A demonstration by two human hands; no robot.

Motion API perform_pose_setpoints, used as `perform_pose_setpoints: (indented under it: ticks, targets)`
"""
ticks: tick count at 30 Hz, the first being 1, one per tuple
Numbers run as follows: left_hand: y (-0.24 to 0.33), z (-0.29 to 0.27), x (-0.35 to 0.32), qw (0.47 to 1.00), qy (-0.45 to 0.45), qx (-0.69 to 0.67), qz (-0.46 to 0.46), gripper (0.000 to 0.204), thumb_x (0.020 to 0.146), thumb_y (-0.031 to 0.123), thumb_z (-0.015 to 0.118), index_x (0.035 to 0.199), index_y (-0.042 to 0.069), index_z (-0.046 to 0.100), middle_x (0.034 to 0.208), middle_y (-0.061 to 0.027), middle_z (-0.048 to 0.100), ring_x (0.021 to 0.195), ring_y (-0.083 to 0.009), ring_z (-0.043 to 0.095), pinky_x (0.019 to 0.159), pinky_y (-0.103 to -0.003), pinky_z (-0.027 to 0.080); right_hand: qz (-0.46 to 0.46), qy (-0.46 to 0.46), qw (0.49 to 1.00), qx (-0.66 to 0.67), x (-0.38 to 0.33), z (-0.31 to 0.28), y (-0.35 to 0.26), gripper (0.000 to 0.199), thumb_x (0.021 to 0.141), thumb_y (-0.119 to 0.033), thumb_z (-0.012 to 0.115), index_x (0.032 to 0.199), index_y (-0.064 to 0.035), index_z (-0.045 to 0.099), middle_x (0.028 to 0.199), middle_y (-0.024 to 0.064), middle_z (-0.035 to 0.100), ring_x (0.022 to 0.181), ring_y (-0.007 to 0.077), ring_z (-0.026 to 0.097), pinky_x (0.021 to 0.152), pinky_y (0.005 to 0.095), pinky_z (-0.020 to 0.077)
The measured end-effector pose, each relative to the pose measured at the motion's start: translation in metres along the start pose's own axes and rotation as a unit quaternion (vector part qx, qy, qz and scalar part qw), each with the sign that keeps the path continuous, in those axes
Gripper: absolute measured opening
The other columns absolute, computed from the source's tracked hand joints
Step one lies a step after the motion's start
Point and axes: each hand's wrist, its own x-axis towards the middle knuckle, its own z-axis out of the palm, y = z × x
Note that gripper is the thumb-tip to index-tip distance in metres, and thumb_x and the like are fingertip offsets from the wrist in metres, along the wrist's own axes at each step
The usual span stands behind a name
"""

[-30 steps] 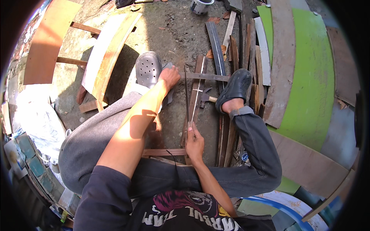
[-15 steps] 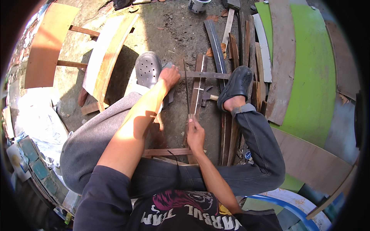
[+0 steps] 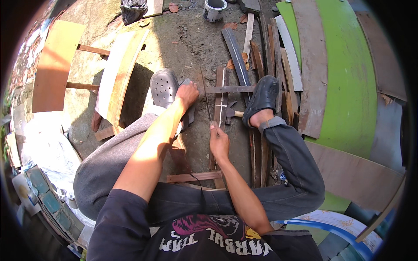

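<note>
My right hand (image 3: 219, 141) is closed round the grip of a handsaw (image 3: 205, 96), whose thin blade shows edge-on and points away from me. The blade crosses a narrow wooden strip (image 3: 230, 89) close to my left hand. My left hand (image 3: 187, 94) is closed over the strip's left end, beside my left shoe (image 3: 164, 88). The strip's other end reaches my right shoe (image 3: 264, 98). Under the strip lies a dark plank (image 3: 221, 77) with a pale line along it. A hammer (image 3: 236, 114) rests beside this plank, its head toward it.
Long boards and battens (image 3: 257, 58) lie by my right foot, with green panels (image 3: 346, 74) further right. A small wooden bench-like piece (image 3: 124, 69) stands at the left. A paint can (image 3: 214, 10) and a black bag (image 3: 133, 11) are at the far side.
My right hand has pushed the saw forward, away from me, over the strip. My left hand keeps its hold there. The whole view has shifted slightly.
</note>
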Motion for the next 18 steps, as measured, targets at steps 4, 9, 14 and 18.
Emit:
perform_pose_setpoints:
  ticks: [4, 9, 14, 18]
  targets:
    - [0.011, -0.026, 0.009, 0.997, -0.079, -0.017, -0.004, 0.040, 0.097, 0.014, 0.043, 0.129, -0.007, 0.054, 0.134, -0.0260, 0.054, 0.104, -0.0297, 0.068, 0.081, -0.038, 0.057, -0.020, 0.040, 0.999, 0.023, 0.057, 0.019, -0.013, 0.046, 0.098, -0.038, 0.052, 0.124, -0.0021, 0.063, 0.111, 0.0234, 0.067, 0.109, 0.0358, 0.064, 0.093, 0.0365, 0.0475]
    - [0.000, 0.003, 0.004, 1.000, -0.028, -0.001, -0.010, 0.040, 0.096, 0.013, 0.044, 0.129, -0.008, 0.052, 0.133, -0.0263, 0.054, 0.098, -0.0306, 0.069, 0.077, -0.038, 0.058, -0.001, -0.014, 1.000, -0.004, -0.050, -0.029, 0.019, 0.044, 0.097, -0.035, 0.052, 0.128, -0.0056, 0.062, 0.116, 0.0235, 0.065, 0.112, 0.0392, 0.061, 0.097, 0.0396, 0.0463]
    - [0.003, 0.002, 0.006, 1.000, 0.017, 0.006, 0.014, 0.030, 0.095, 0.011, 0.046, 0.117, -0.007, 0.056, 0.117, -0.0246, 0.063, 0.085, -0.0325, 0.071, 0.067, -0.040, 0.058, 0.021, -0.001, 1.000, -0.016, 0.007, -0.008, -0.007, 0.043, 0.098, -0.035, 0.052, 0.128, -0.0066, 0.062, 0.113, 0.0236, 0.066, 0.111, 0.0397, 0.062, 0.095, 0.0403, 0.0479]
    - [0.008, 0.005, 0.003, 0.999, 0.042, -0.011, 0.013, 0.028, 0.094, 0.011, 0.047, 0.113, -0.007, 0.057, 0.111, -0.0235, 0.064, 0.084, -0.0333, 0.071, 0.066, -0.041, 0.058, 0.038, 0.003, 0.999, -0.003, 0.041, 0.009, -0.026, 0.043, 0.098, -0.035, 0.049, 0.127, -0.0052, 0.062, 0.112, 0.0253, 0.066, 0.111, 0.0406, 0.061, 0.094, 0.0414, 0.0480]
